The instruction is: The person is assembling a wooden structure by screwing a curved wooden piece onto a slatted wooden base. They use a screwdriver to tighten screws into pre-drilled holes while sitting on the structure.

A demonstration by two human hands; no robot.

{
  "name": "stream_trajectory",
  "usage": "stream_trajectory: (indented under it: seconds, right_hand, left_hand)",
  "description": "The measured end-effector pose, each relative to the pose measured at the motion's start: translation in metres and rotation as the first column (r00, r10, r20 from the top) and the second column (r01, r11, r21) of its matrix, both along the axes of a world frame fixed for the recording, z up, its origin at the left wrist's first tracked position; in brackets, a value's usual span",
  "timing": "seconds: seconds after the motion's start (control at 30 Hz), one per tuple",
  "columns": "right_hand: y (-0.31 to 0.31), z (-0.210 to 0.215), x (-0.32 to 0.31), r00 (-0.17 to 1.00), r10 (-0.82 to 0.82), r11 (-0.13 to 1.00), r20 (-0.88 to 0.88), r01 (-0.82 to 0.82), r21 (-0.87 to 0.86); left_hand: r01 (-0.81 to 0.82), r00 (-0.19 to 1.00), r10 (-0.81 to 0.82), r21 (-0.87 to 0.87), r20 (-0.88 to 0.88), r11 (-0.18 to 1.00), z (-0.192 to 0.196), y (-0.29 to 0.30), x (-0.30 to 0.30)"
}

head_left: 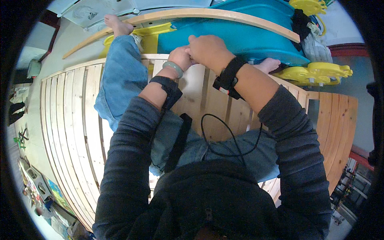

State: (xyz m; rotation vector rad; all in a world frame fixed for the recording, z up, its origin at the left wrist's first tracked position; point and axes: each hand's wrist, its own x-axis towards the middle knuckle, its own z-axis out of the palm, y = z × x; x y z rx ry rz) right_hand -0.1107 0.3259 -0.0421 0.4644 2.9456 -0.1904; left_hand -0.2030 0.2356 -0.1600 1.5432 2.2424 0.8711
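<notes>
My left hand [181,57] and my right hand [211,51] meet at the far edge of a slatted wooden bed base [76,104]. Both are closed, with fingers curled in and fingertips together. Whatever they pinch, if anything, is hidden behind the fingers. Just beyond them a long pale wooden rail [200,13] crosses over a teal plastic slide [236,38]; my hands stay apart from the rail. Each wrist wears a black strap, and a pale green bangle [173,69] circles the left one.
I sit on the slats with my legs spread, bare feet beyond the far edge. A black cable [224,120] loops over my lap. Yellow plastic parts [316,74] flank the slide at the right, with dark and pale cloth [314,44] near them. A wooden panel [338,128] stands at the right.
</notes>
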Motion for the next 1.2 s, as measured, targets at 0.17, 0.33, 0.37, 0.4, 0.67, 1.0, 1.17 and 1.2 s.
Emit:
stream_trajectory:
  seconds: [0.17, 0.33, 0.37, 0.4, 0.67, 1.0, 1.17, 1.2]
  right_hand:
    - [0.012, 0.003, 0.004, 0.919, 0.365, 0.93, -0.149, -0.352, 0.11]
    - [-0.001, -0.004, 0.011, 0.97, 0.196, 0.98, -0.142, -0.198, 0.005]
    - [-0.004, -0.005, 0.011, 0.975, 0.192, 0.981, -0.108, -0.195, -0.019]
    - [-0.007, -0.006, 0.011, 0.978, 0.185, 0.981, -0.098, -0.189, -0.033]
    - [0.0, 0.007, 0.016, 0.912, 0.066, 0.993, -0.405, -0.021, 0.114]
    - [0.047, 0.011, 0.058, 0.958, 0.023, 0.982, -0.287, -0.075, -0.172]
    - [0.068, 0.022, 0.11, 0.94, -0.17, 0.974, -0.295, 0.116, -0.193]
    - [0.071, 0.022, 0.117, 0.937, -0.197, 0.97, -0.289, 0.144, -0.194]
  left_hand:
    - [0.136, 0.982, -0.12, -0.101, 0.149, 0.986, 0.002, -0.007, -0.014]
    - [-0.089, 0.993, 0.088, 0.006, 0.076, 0.996, -0.008, -0.005, -0.007]
    - [-0.1, 0.991, 0.095, 0.041, 0.099, 0.994, -0.009, -0.002, -0.004]
    - [-0.111, 0.987, 0.101, 0.074, 0.124, 0.991, -0.009, 0.0, -0.001]
    - [-0.091, 0.981, 0.064, 0.138, 0.185, 0.986, 0.011, -0.009, 0.005]
    - [0.049, 0.994, -0.036, -0.135, 0.102, 0.99, -0.012, -0.022, 0.001]
    - [0.096, 0.924, -0.221, -0.371, -0.312, 0.924, -0.028, -0.002, 0.013]
    - [0.083, 0.902, -0.247, -0.418, -0.355, 0.905, -0.028, 0.004, 0.017]
